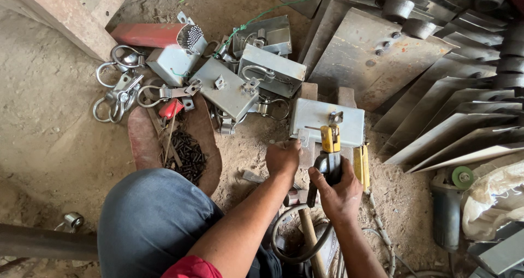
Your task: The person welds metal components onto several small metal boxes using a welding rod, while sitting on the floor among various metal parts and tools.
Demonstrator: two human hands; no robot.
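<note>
The right hand (341,193) grasps a yellow-headed electrode holder (329,152), its tip at the near edge of a grey metal box (322,120) resting on the dirt floor (49,120). The left hand (283,158) is clenched on a small metal piece at the box's near left corner; an angle grinder (448,201) lies well apart.

We reach both bare forearms forward and down, close together. Our left hand (283,158) is curled into a loose fist, knuckles up, fingertips pressing down at the front. Our right hand (341,193) sits just beside it, slightly nearer to us, fingers wrapped tight in a grip, thumb pointing forward along the top.
</note>
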